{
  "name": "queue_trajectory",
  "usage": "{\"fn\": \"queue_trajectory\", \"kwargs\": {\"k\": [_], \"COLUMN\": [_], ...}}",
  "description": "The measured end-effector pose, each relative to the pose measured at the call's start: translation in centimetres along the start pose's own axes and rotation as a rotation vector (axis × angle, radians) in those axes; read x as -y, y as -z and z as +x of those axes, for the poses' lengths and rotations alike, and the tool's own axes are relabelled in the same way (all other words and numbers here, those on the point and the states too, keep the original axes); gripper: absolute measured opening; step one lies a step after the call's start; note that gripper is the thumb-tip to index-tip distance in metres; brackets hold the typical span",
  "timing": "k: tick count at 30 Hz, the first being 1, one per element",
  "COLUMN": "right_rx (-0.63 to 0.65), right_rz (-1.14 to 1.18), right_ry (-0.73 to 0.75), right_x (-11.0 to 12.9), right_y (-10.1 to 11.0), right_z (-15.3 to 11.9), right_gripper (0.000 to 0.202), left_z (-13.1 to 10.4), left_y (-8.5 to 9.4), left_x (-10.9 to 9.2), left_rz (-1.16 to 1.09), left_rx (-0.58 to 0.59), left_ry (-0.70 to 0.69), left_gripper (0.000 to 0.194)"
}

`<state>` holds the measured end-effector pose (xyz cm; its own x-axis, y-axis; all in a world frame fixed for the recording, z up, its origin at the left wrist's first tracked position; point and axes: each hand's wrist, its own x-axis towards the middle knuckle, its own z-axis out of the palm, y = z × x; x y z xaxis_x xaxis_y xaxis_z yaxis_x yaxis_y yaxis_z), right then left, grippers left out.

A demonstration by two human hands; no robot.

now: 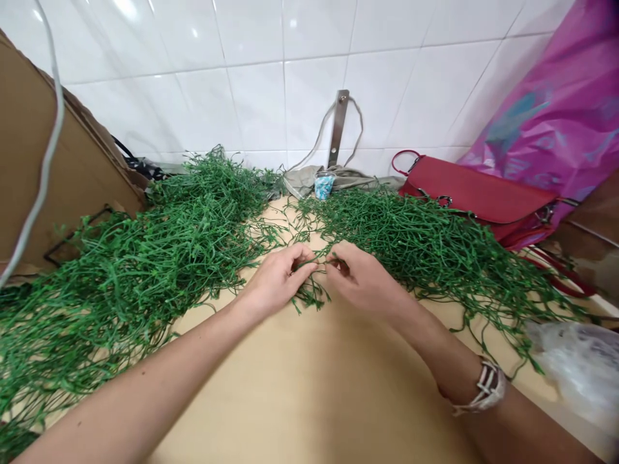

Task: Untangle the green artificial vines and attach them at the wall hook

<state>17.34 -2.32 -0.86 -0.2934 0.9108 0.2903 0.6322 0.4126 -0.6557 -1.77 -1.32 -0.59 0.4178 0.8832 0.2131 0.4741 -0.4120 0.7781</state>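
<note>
Near the middle of the table, my left hand point(282, 276) pinches a thin green plastic stem point(309, 298) between thumb and fingers. My right hand point(356, 277) is just right of it, fingertips closed on part of the same green strands; the two hands are a small gap apart. Short leafy ends hang below my left fingertips. A large heap of green stems point(164, 251) lies to the left, and another heap point(425, 238) lies to the right.
Behind the heaps stand a blue-and-white cup point(324, 185) and a grey cloth point(360, 178). A red bag point(478, 190), a pink plastic bag point(546, 116) and a clear plastic bag point(578, 364) are at the right. A cardboard box point(58, 161) stands left, with a hanging cable point(51, 151).
</note>
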Motion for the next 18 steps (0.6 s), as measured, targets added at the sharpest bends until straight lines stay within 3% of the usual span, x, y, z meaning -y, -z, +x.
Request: {"fn": "queue_trajectory", "kwargs": {"k": [3,6,9,13,15,18], "right_rx": [-0.102,-0.1,-0.071,-0.022,0.004,0.077], "right_rz": [-0.353,-0.483,-0.268,0.149,0.168,-0.004], "right_ry": [0.186,0.195,0.051,-0.137,-0.116,-0.055], "right_x": [-0.1,0.1,0.4,0.4,0.4,0.4], "right_y": [-0.7,-1.2,-1.6,-1.7,-1.6,-1.2], "right_z": [-0.2,-0.4,-0.4,-0.4,-0.4,-0.6], "right_gripper": [0.018,0.019,0.02,0.015,0.01,0.014], "left_z": [0.0,0.0,-0.1,-0.1,0.0,0.0], "left_y": [-0.2,-0.5,-0.8,-0.9,-0.9,-0.7], "left_x": [0.1,0.3,0.6,0.9,1.0,1.2], "left_rz": [0.023,-0.07,-0.14,-0.136,-0.094,-0.066], "left_rx": [0.057,0.13,0.151,0.118,0.11,0.127], "left_ry": [0.012,0.099,0.137,0.045,0.021,0.022], "left_gripper": [0.015,0.017,0.027,0.036,0.038,0.042]}}
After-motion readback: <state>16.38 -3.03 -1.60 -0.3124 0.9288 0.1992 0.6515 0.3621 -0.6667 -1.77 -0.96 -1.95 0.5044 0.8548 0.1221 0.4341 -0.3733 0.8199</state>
